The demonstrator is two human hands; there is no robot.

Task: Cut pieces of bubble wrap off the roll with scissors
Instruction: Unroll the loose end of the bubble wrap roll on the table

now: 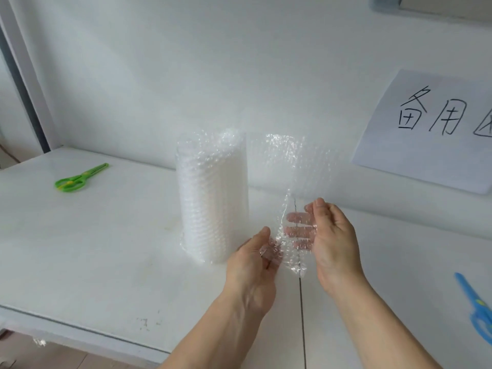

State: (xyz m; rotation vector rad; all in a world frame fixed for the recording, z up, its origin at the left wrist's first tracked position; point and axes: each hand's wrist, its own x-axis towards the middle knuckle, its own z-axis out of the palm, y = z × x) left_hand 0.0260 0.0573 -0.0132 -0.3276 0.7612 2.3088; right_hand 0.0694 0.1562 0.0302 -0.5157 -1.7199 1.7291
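Note:
A roll of clear bubble wrap (213,195) stands upright on the white table (106,249). Its loose sheet (287,166) is pulled out to the right. My left hand (253,265) pinches the sheet's lower edge, thumb in front. My right hand (332,243) holds the sheet further right, with its fingers behind the wrap showing through it and the thumb in front. Green scissors (80,178) lie far left on the table. Blue scissors (476,307) lie at the right edge. Neither hand touches any scissors.
A white paper sheet with black handwritten characters (431,129) leans against the wall at the right. A dark seam (302,315) runs between two tabletops below my hands. The table's front edge (80,326) lies at lower left.

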